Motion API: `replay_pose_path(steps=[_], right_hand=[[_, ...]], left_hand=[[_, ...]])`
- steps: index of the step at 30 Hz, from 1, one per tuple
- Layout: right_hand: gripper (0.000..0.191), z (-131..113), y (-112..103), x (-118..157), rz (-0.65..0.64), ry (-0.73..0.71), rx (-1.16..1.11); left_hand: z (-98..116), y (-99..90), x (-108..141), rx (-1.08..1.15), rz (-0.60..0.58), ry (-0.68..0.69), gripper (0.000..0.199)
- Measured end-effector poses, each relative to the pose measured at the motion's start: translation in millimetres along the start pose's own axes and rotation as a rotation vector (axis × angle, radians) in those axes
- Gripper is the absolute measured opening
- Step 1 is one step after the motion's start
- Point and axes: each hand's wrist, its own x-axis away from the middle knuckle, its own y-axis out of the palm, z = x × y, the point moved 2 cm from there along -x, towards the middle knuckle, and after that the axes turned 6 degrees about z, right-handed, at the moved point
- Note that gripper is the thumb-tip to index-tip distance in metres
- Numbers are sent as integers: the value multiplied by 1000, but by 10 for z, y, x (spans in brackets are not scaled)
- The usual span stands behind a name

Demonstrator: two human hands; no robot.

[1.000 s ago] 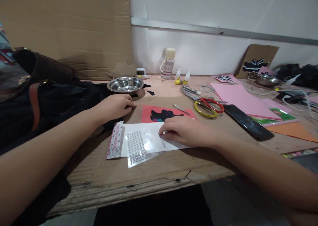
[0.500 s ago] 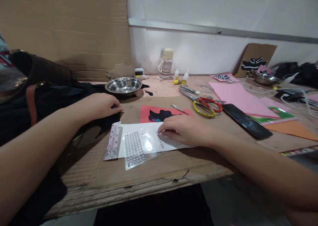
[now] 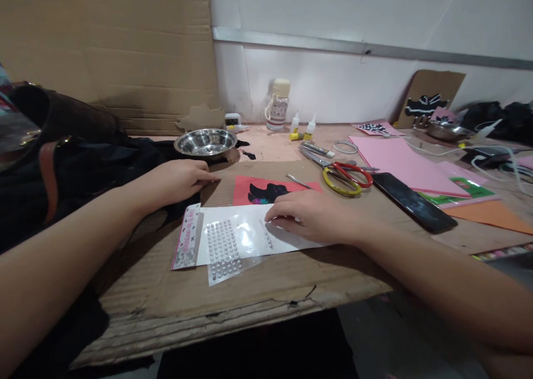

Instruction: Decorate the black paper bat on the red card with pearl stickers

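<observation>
My right hand [image 3: 303,215] rests on a white sheet and clear film, its fingers bent and the fingertips close together beside a short row of pearl stickers [image 3: 266,234]. Whether a tiny piece is pinched there is hidden. More rows of pearl stickers [image 3: 224,243] cover the left of the film, by the printed header [image 3: 187,237] of the packet. Behind lies red paper [image 3: 241,187] with a black cut-out shape [image 3: 262,193] bearing shiny sequin-like bits. My left hand [image 3: 179,181] hovers or rests on the cardboard below the bowl, empty, index finger stretched out.
A steel bowl [image 3: 206,143] stands behind my left hand. Scissors [image 3: 345,178], a metal tool [image 3: 298,181], a phone [image 3: 414,201] and pink paper [image 3: 403,165] lie to the right. Glue bottles [image 3: 310,128] and a water bottle [image 3: 277,105] stand at the back. A dark bag [image 3: 70,120] sits left.
My left hand has shifted a little to the right and its index finger has straightened. My right hand stays nearly in place on the sheet.
</observation>
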Motion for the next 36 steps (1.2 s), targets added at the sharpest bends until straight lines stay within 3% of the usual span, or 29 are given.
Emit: replay_pose_path(steps=[10,15,20,26,36], right_hand=[[22,-3,3,-2,-39,24,0],[21,3,8,4,-35,12,12],[21,3,16,3,-39,12,11],[21,-14,12,-10,-54,12,6],[21,-12,7,-8,-60,14,7]], left_hand=[[98,28,-85,33,24,-38,48],[141,66,-88,77,108,-151,41],[67,162,-93,95,165,-228,47],[132,208,-191,34,136,-156,53],[181,24,-109,-5,59,-90,45]])
